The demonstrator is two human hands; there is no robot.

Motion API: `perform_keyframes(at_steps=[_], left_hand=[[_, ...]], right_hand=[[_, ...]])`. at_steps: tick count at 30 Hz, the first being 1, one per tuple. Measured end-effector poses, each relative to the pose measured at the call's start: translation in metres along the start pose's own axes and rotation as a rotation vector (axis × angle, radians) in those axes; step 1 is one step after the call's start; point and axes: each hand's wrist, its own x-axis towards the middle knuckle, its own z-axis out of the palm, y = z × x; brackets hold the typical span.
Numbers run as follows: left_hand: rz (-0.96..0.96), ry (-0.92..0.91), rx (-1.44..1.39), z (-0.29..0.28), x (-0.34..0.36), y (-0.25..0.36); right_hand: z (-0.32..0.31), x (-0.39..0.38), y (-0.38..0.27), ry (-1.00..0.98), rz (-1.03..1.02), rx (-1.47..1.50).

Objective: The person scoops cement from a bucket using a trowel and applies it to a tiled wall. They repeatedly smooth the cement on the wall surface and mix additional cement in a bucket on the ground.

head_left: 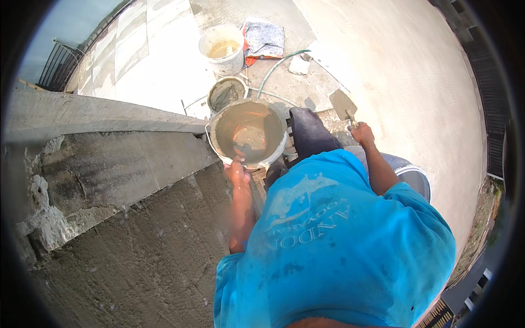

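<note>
Nearest the head camera was the wearer's bright blue cloth T-shirt [339,240], with the arms reaching past it. Bare left hand [236,171] was on the near-left rim of a large round white-rimmed bucket [273,123], fingers seemingly clasped on the edge; far fingertips hard to make out. Bucket had grey mortar smeared round its inner wall and stood just in front of a smaller mortar-filled bucket [227,94]. Bare right hand [362,135] was wrapped round the handle of a flat steel trowel with a grey-coated blade [343,104], out to the right, well apart from the bucket. My read: doing this well called for a firm rim hold so the bucket couldn't tip, trowel handle snug in the palm, blade kept level so nothing slid off, and scraping along the inner wall rather than stabbing at it. Green rubber hose [267,77] on the ground beyond looked like a snag risk. Rough mortar-coated surface [147,251] lay lower left, touched by neither hand.
</note>
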Motion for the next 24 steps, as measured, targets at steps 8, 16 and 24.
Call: perform_keyframes(at_steps=[8,16,24], left_hand=[[-0.085,0.286,-0.167,0.084,0.072,-0.054],[0.115,0.815,-0.226,0.194,0.064,-0.096],[0.321,0.835,-0.699,0.253,0.062,-0.151]], right_hand=[[-0.034,0.225,-0.209,-0.081,-0.415,-0.335],[-0.041,0.348,-0.438,-0.277,-0.968,-0.585],[-0.035,0.373,-0.488,-0.317,-1.330,-0.541]])
